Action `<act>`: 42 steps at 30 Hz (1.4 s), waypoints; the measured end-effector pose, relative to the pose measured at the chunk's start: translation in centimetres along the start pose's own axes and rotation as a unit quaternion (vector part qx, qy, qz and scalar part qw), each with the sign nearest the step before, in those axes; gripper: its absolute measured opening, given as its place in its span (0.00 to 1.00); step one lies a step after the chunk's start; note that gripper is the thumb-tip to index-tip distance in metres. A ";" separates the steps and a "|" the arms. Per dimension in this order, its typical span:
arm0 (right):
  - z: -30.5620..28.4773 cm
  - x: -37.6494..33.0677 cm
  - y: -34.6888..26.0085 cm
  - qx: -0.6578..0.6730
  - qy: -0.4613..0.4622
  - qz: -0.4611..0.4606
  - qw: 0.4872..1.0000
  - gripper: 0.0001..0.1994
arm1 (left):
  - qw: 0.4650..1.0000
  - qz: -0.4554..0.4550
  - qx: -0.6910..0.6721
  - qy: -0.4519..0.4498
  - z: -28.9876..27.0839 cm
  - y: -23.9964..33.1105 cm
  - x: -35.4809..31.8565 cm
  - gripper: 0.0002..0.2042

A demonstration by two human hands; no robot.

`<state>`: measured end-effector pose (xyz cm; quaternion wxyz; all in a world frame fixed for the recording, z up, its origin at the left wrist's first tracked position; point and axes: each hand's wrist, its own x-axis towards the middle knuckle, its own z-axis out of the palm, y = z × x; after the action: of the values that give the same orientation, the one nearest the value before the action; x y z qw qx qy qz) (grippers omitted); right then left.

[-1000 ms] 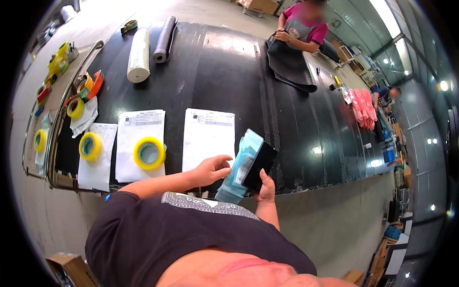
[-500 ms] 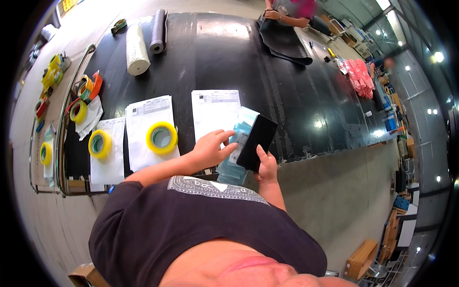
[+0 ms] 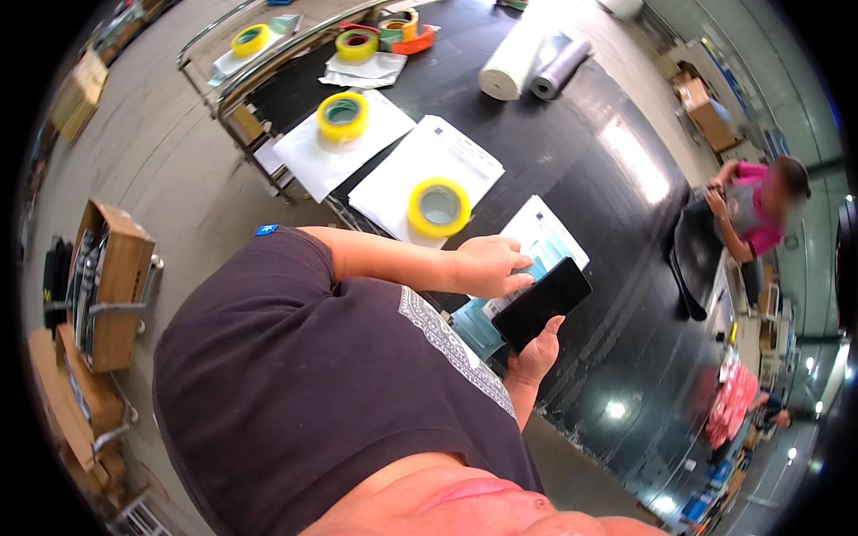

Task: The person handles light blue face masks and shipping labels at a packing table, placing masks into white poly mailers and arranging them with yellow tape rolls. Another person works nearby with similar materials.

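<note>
My right hand grips a black phone from below, screen up, at the near edge of a long glossy black table. My left hand hovers over the phone's upper end, fingers bent and touching it. A light blue packet lies under the phone. A white printed sheet lies on the table just beyond my hands.
Yellow tape rolls rest on white sheets. More tape rolls and two rolled sheets lie further off. Another person in pink works at the far side. An open cardboard box stands on the floor.
The camera has swung round, so the table now runs diagonally. My hands stay on the phone, with the left hand's fingers now over its upper end.
</note>
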<state>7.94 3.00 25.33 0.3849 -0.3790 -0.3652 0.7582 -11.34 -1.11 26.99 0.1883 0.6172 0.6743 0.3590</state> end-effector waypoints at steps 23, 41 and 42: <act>1.3 6.7 2.1 -0.300 -0.136 0.014 0.944 0.24 | 0.971 -0.151 -0.188 -0.010 -4.2 -5.5 1.7 0.19; -0.6 5.6 1.6 -0.172 -0.161 0.037 0.971 0.30 | 0.847 -0.197 -0.493 -0.003 -2.5 -4.2 4.2 0.15; -0.1 5.6 1.6 -0.114 -0.165 0.068 0.977 0.30 | 0.836 -0.209 -0.507 0.025 -2.3 -5.1 4.3 0.15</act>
<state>5.20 7.13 22.26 0.2210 -0.3145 -0.4809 0.7881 -17.23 2.57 25.66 0.5285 0.2706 0.5150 0.6183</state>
